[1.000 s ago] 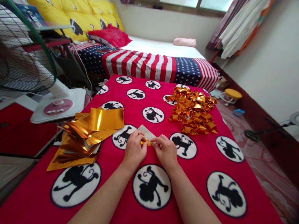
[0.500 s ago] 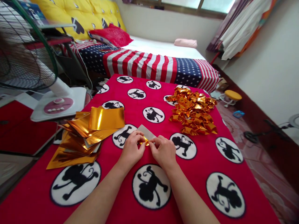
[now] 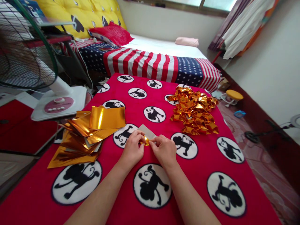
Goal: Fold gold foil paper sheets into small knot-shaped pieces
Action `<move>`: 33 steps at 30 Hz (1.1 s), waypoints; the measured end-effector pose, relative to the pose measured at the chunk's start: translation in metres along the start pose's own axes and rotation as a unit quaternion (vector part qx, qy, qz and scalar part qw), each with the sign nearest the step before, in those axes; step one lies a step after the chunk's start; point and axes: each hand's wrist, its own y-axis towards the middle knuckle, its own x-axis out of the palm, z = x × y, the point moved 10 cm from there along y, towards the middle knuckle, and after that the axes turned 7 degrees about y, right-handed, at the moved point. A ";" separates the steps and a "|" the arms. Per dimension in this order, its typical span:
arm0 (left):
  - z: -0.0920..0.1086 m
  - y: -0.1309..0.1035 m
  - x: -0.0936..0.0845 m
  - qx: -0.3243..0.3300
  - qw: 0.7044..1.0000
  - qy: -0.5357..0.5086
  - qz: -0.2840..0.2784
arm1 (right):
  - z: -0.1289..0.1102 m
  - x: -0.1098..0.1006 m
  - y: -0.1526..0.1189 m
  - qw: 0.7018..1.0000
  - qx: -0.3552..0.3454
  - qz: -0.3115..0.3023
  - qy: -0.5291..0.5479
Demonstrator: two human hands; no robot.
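Stacked sheets (image 3: pixel 107 118): glossy foil paper. Folded pieces (image 3: pixel 195 109): creased, shiny. Held sheet (image 3: pixel 147 131): matt-backed. Tablecloth (image 3: pixel 134 112): matt fabric.

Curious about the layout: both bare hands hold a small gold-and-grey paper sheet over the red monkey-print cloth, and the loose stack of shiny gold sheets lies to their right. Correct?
Not quite: the head view shows the loose stack of shiny gold sheets to the left of the left hand, not right. The rest stands.

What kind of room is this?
Probably a bedroom in someone's home: there's a bed with a red pillow against the wall, a fan on the left, and a curtain by the window.
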 end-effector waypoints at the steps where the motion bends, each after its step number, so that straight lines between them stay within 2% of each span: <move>1: 0.000 0.000 0.000 0.001 1.000 0.000 -0.001 | 0.000 0.000 0.000 1.000 0.000 0.001 0.001; 10: -0.001 0.003 -0.002 0.016 0.999 -0.011 -0.034 | 0.000 0.001 0.000 1.000 -0.003 0.006 0.007; 14: -0.003 0.000 -0.015 0.005 1.000 -0.001 0.019 | 0.001 0.001 -0.002 1.000 -0.005 0.013 0.017; 16: -0.007 -0.004 -0.024 -0.018 0.997 0.049 0.054 | 0.001 0.001 -0.003 1.000 -0.005 0.018 0.021; 18: -0.014 -0.007 -0.029 -0.053 0.990 0.111 0.063 | 0.001 0.001 -0.004 0.999 -0.004 0.021 0.024; 22: -0.025 -0.010 -0.027 -0.098 0.983 0.151 0.026 | 0.001 0.001 -0.005 0.999 -0.003 0.024 0.028; 27: -0.024 -0.008 -0.021 -0.099 0.978 0.186 -0.001 | 0.001 0.001 -0.005 0.999 -0.002 0.025 0.028; 33: -0.026 -0.007 -0.019 -0.104 0.979 0.174 -0.014 | 0.001 0.001 -0.005 0.999 -0.005 0.026 0.035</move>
